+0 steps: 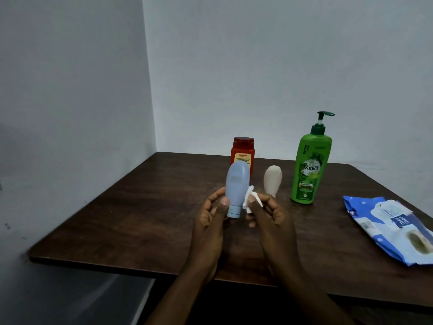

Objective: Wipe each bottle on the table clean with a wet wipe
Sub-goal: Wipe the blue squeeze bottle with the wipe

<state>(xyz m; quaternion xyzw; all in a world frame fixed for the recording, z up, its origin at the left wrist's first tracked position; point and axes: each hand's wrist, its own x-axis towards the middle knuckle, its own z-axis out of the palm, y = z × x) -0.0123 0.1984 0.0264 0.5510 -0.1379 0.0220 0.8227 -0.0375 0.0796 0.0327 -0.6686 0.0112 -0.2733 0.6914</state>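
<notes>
Near edge: the dark wooden surface [140, 219] ends just under the forearms; both arms reach in over it from below.
Left hand: the left hand [210, 221] is wrapped around the lower part of a blue bottle [237, 186], thumb across its front near the cap, which points down; the bottle is raised off the surface, upright.
Right hand: the right hand [269, 214] pinches a small white wet wipe [322, 200] between thumb and fingertips, pressed to the right side of the blue bottle.
Step in hand: judged from this, the blue bottle is being wiped along its side; how much of it is done cannot be told.
Next move: likely turning the bottle in the left grip so the wipe reaches the back and cap, then setting it down upright.
Right side: a blue and white wipes pack [389, 228] lies flat near the right edge, well apart from the hands.
Behind the hands: a cream bottle [272, 179] stands just beyond the right hand; a green pump bottle [310, 167] stands to its right.
Farthest: a red bottle [243, 151] stands behind the blue one, near the wall.
Open room: the left half of the surface is free for setting down; its left and far edges meet the corner walls.
</notes>
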